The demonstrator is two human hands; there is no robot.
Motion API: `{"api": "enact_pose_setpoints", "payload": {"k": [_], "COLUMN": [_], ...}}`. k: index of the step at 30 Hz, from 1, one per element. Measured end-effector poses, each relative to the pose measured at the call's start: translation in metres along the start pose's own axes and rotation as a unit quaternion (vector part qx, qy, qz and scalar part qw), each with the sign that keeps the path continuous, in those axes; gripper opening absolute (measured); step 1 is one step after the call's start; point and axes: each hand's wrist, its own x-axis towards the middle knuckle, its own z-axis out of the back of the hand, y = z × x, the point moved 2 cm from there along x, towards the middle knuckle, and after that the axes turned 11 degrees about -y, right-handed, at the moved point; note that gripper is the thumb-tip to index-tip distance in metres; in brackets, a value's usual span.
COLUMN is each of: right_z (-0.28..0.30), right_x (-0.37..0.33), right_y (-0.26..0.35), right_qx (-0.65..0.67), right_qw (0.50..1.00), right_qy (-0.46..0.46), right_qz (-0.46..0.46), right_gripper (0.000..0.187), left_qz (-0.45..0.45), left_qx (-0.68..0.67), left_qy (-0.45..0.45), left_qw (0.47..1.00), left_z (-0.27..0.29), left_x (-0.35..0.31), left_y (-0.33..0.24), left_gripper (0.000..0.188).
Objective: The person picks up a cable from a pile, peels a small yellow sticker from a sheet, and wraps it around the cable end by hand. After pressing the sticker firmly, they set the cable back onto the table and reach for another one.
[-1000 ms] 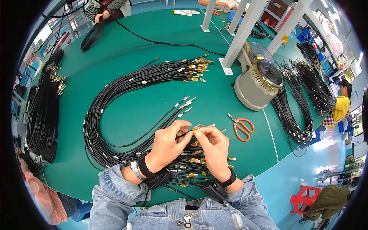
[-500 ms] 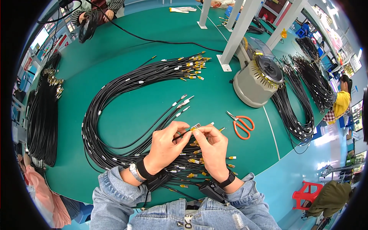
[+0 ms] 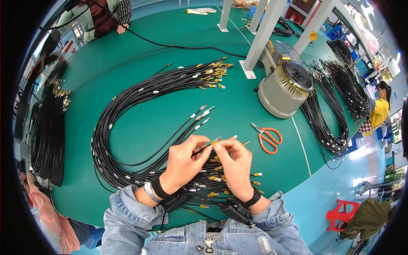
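Note:
My left hand (image 3: 185,159) is closed in a pinch on a black cable (image 3: 198,151) near its end. Thumb and fingers of my right hand (image 3: 234,163) pinch the same cable's tip, where a bit of yellow tape and a metal connector (image 3: 217,140) show. Beneath both hands lies one end of a curved bundle of black cables (image 3: 102,140), with white tags and yellow-taped tips. A few cable ends with white tags (image 3: 205,113) lie apart, just beyond my left hand. Orange-handled cutters (image 3: 272,140) rest with their blades apart to the right of my right hand.
A grey round machine (image 3: 282,91) stands at right beside white metal posts (image 3: 257,46). More cable bundles hang over the table's left edge (image 3: 47,140) and lie at right (image 3: 329,123). White gloves (image 3: 201,11) lie at the far edge. A red stool (image 3: 341,214) is on the floor.
My hands keep the same pinch on the cable, almost unmoved. Across the table, the person at far left has shifted, and the cable coil they held is no longer in their hands.

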Motion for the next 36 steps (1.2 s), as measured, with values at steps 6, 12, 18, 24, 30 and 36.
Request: {"api": "enact_pose_setpoints", "payload": {"k": [6,12,18,24,30,36], "right_z": [0.001,0.002,0.002,0.002,0.002,0.004], "right_x": [0.0,-0.001,-0.001,-0.002,-0.003,-0.002], "right_y": [-0.004,-0.003,-0.002,0.0,0.003,-0.001], "right_qx": [0.008,0.025,0.019,-0.008,-0.018,-0.006], "right_qw": [0.999,0.998,0.999,1.0,1.0,0.999], "right_qy": [0.009,0.008,0.012,0.014,0.017,0.033], "right_qz": [-0.038,-0.058,-0.046,-0.013,0.017,-0.013], "right_gripper": [0.006,0.006,0.006,0.007,0.008,0.009], "left_qz": [0.016,-0.192,-0.189,-0.152,-0.008,0.189], "left_qx": [0.001,0.101,0.101,0.077,0.003,-0.18], "left_qy": [0.001,0.01,-0.003,-0.005,0.046,0.117], "left_qw": [1.0,0.976,0.977,0.985,0.999,0.958], "left_z": [0.001,0.001,0.0,-0.001,0.002,0.003], "left_x": [0.0,0.001,0.002,0.0,0.001,0.005], "left_y": [-0.002,-0.004,-0.007,-0.002,0.0,0.007], "left_gripper": [0.02,0.026,0.03,0.03,0.025,0.017]}}
